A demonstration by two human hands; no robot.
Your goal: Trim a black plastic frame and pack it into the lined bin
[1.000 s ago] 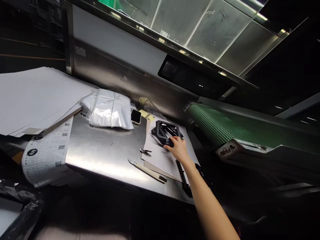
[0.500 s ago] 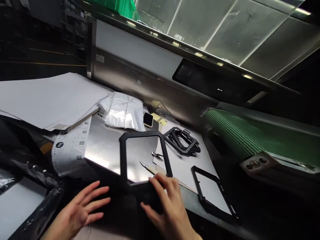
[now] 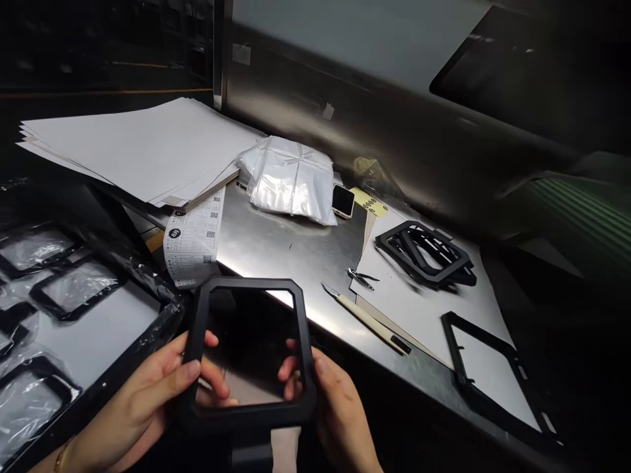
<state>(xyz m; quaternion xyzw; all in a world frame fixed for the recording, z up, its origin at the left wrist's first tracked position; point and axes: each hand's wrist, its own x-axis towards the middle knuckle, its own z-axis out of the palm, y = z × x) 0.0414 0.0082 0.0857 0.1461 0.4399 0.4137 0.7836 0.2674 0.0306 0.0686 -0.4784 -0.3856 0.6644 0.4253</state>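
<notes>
We hold a black octagonal plastic frame (image 3: 250,355) upright before us, just in front of the steel counter (image 3: 296,249): left hand (image 3: 142,401) clamped on its left edge, right hand (image 3: 335,410) on its right, fingers showing through the opening. We judge this an inspection step; turning it next calls for a steady two-sided grip. A white printed label strip (image 3: 193,242) carries QR codes, its text too small to read; a yellow tag (image 3: 371,202) is illegible.
</notes>
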